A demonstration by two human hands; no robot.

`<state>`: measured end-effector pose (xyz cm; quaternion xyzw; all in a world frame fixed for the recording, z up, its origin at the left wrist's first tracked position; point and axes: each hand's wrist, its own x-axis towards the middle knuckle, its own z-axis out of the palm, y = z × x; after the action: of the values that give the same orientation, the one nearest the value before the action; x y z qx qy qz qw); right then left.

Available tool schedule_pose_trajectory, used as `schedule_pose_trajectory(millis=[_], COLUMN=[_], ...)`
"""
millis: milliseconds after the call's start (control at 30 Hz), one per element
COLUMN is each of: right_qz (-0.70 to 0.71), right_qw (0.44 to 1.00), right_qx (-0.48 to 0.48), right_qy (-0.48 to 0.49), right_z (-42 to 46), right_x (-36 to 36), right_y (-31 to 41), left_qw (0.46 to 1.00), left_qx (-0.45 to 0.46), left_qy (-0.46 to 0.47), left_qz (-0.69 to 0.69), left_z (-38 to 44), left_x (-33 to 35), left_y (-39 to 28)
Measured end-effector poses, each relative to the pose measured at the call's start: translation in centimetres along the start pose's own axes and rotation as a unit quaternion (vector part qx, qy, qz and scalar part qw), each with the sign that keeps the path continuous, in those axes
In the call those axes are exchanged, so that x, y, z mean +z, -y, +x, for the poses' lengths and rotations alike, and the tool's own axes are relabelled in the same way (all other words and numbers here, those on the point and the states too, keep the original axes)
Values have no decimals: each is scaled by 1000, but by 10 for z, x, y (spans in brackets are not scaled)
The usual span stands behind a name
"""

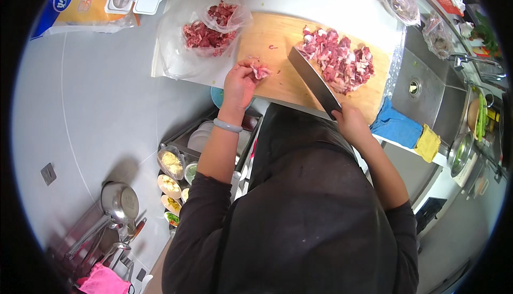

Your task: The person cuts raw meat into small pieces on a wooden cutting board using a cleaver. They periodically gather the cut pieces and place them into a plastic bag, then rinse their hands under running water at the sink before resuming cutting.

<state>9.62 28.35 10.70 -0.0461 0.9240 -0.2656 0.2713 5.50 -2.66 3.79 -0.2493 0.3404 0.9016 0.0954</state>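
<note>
Between the fingertips of my left hand (240, 83) is a small piece of raw meat (261, 71), at the left part of a wooden cutting board (280, 87). My right hand (350, 123) grips the handle of a cleaver (314, 79) near the board's front edge. The broad blade slants away to the upper left, its far end beside a heap of chopped raw meat (340, 59) on the board's right half. Left of the board lies a clear plastic bag (172, 59) with more cut meat (208, 35) in it. A few scraps dot the wood.
At right is a steel sink (421, 69) with a faucet (461, 59). A blue cloth (396, 123) and a yellow cloth (428, 143) hang at its front edge. Bowls of chopped ingredients (170, 186) stand lower left. A steel pot (119, 202) hangs by the tiled wall (108, 105).
</note>
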Motion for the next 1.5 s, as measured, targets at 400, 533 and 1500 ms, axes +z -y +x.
schedule_pose_trajectory(millis=[400, 533, 1500], right_qz=[32, 22, -1], right_qw=[999, 999, 1000], right_qx=[34, 34, 11], right_qy=[2, 0, 14], right_z=[-14, -16, -10], right_x=[8, 9, 1], right_y=[-2, -6, -20], left_qw=[996, 995, 865], left_qx=[-8, 7, 28], left_qy=[84, 100, -280], left_qz=[-39, 0, 415], left_z=[-20, -27, -94], left_x=[43, 60, -146], left_y=[-28, -30, -57])
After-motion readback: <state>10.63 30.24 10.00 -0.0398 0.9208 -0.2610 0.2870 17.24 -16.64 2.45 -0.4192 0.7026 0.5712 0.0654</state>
